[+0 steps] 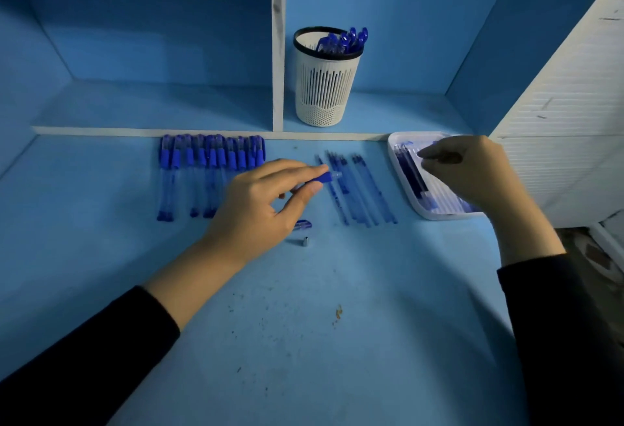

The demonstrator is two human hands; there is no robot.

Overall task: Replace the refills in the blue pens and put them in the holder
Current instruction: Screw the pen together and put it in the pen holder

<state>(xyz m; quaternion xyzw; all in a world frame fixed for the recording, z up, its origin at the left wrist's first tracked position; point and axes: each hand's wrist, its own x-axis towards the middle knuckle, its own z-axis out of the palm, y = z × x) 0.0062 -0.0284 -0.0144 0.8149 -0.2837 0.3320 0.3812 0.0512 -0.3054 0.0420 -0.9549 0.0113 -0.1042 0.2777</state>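
L hand [260, 202] pinches pen [326, 177] btwn thumb + fingers, mid-desk, just left of loose refills [358, 189]. R hand [472, 172] over tray [439, 213], fingers curled close above tray refills [410, 172]; blurred, can't tell if gripping one. Pen row [209, 169] at left. Holder [324, 88] at back, w/ pens inside.

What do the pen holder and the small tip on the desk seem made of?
Pen holder: probably matte white plastic, judging by its moulded slots and mesh. Small tip: likely metal, silvery with a glint; too small to be sure.
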